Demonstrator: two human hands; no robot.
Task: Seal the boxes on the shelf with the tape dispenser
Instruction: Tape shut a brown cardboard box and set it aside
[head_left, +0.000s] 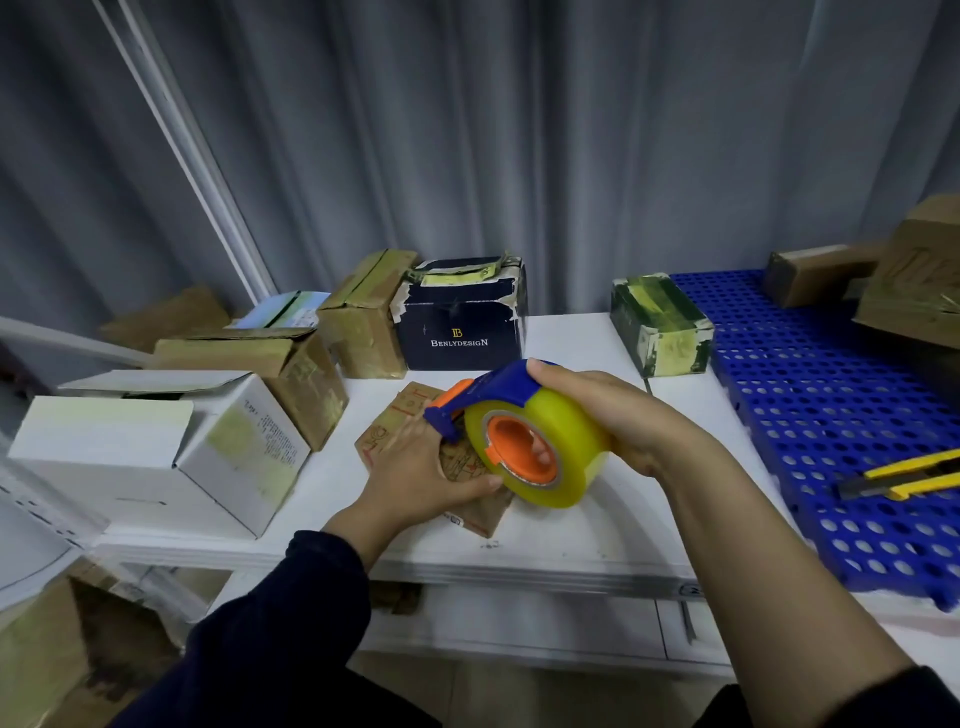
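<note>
- A person tapes a small brown box (441, 457) at the middle of a white shelf (597, 519), the sealing step apparently under way
- The right hand (618, 421) is wrapped around the tape dispenser (519, 436), its blue nose at the box top
- The left hand (415, 467) is closed over the box, pinning it down
- Next, by the look of it: draw the dispenser along the seam while the box is held flat, then cut the tape
- Other boxes wait behind, among them a dark box (462, 322) and a white box (156, 447)
- A blue perforated mat (831, 395) carries a yellow knife (904, 475); grey curtains (467, 130) hang behind
</note>
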